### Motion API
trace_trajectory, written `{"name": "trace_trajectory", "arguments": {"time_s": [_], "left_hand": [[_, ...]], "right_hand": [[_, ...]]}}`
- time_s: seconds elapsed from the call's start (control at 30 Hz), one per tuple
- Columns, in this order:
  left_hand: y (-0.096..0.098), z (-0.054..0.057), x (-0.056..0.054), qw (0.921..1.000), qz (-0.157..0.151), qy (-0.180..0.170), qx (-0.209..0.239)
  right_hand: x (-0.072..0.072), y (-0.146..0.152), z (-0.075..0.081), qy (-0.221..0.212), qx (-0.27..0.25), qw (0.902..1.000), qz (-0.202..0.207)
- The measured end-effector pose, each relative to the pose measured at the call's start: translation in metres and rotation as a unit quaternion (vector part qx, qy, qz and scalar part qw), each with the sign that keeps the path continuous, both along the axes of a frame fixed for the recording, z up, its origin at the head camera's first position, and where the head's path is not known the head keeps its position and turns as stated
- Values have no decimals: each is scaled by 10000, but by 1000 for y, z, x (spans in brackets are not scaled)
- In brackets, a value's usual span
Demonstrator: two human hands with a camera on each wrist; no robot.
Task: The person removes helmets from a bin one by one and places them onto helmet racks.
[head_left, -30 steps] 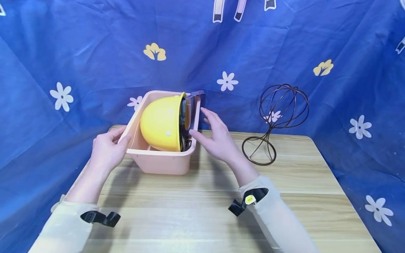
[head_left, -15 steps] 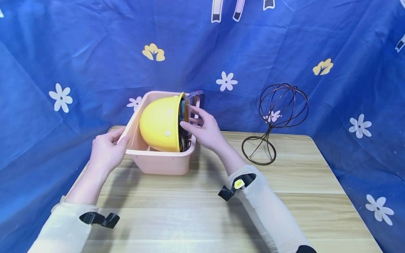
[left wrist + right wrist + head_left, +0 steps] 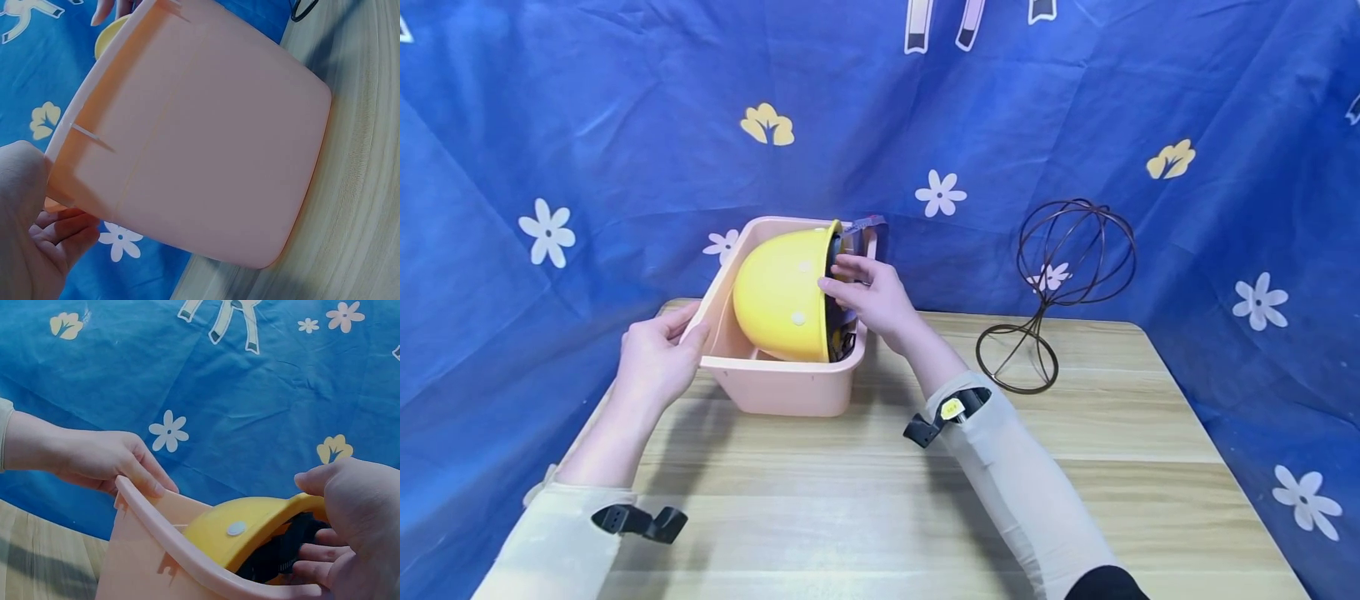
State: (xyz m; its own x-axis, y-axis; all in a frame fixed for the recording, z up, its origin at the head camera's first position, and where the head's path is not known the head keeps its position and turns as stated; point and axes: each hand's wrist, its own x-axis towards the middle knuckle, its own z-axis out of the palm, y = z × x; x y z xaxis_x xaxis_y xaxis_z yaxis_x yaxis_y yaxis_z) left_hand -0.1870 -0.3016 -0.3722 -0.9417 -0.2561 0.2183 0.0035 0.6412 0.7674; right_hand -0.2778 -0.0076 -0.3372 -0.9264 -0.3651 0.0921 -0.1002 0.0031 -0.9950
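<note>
A yellow hard hat (image 3: 778,296) lies on its side in a pale pink plastic bin (image 3: 790,392), its opening with dark inner straps facing right. My left hand (image 3: 658,358) pinches the bin's left rim near the front corner, thumb on the inside and fingers outside. My right hand (image 3: 880,304) is at the hat's open edge: in the right wrist view the thumb lies on the yellow brim (image 3: 306,501) and the fingers curl inside by the black straps (image 3: 278,553). The bin's plain outer wall (image 3: 212,137) fills the left wrist view.
A dark wire stand (image 3: 1033,308) with a round cage top stands at the right rear of the wooden table (image 3: 850,500). A bluish see-through piece (image 3: 867,222) sticks out over the bin's back right corner. A blue patterned cloth (image 3: 850,125) hangs close behind.
My right hand has moved left from outside the bin's right rim to the hard hat's edge, its fingers now inside the hat. My left hand stays on the bin's rim.
</note>
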Motion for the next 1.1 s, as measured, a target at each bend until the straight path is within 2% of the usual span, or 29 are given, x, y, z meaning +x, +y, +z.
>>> {"name": "trace_trajectory", "arguments": {"time_s": [0.33, 0.67, 1.1], "left_hand": [[2, -1, 0, 9999, 2, 93, 58], [4, 1, 0, 9998, 12, 140, 127], [2, 0, 1, 9998, 52, 129, 113]], "right_hand": [[-3, -13, 2, -56, 296, 9995, 23], [-7, -17, 5, -399, -228, 9989, 100], [-10, -20, 21, -599, 255, 9977, 195]]}}
